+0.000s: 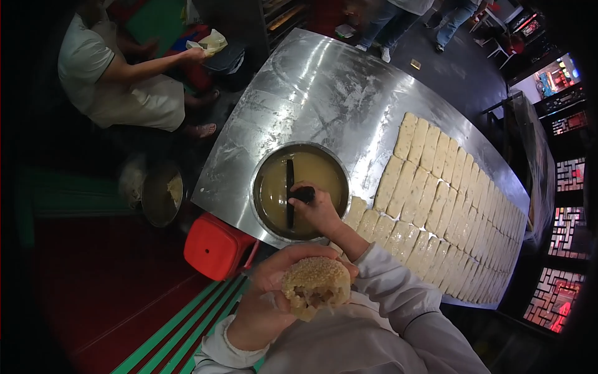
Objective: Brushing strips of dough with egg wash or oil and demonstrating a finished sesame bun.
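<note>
My left hand (275, 290) is closed around a bitten, sesame-coated pastry (317, 283), its torn filling facing up near my chest. Above it, my right hand (317, 205) grips the black handle of a wide brush-like tool (290, 194), whose long dark head lies over the liquid. A round metal basin (348, 187) of cloudy yellowish liquid holds the tool. To the right of the basin, rows of long pale dough strips (439, 205) lie side by side on the steel table (322, 103). Some nearer strips look wet and shiny.
A red plastic stool (212, 248) stands by the table's lower left corner. Further left is a metal bowl (162, 196) with dough-like stuff. A seated person (126, 84) at the upper left holds a crumpled wrapper (210, 43). Other people's legs (387, 28) show beyond the table. Flour streaks mark the steel.
</note>
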The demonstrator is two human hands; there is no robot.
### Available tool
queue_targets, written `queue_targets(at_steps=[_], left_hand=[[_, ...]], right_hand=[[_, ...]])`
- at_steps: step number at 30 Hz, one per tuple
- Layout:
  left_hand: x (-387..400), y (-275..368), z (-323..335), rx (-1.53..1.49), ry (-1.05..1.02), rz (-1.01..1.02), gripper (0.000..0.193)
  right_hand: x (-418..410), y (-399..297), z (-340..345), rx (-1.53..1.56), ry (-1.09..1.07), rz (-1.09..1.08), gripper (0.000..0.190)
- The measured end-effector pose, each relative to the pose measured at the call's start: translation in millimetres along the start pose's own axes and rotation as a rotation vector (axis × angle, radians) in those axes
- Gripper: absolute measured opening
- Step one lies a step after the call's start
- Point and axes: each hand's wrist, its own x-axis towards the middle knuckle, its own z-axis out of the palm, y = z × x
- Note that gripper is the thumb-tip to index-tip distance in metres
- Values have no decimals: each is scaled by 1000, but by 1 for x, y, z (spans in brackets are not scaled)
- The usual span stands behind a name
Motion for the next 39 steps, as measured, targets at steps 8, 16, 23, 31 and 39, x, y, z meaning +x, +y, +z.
queue_targets(at_steps=[8, 16, 23, 31, 39], left_hand=[[-24, -8, -48, -58, 120, 166, 92], [-25, -10, -69, -290, 1, 345, 65], [-4, -27, -56, -133, 151, 262, 82], [4, -55, -32, -158, -14, 257, 71], [19, -129, 23, -146, 120, 212, 72]], right_hand=[[-23, -68, -17, -218, 36, -171, 19], [-34, -82, -30, -160, 7, -252, 20], [-36, -63, -68, 619, 119, 165, 20], [-70, 13, -226, 848, 323, 232, 24], [-102, 65, -336, 454, 245, 454, 16]])
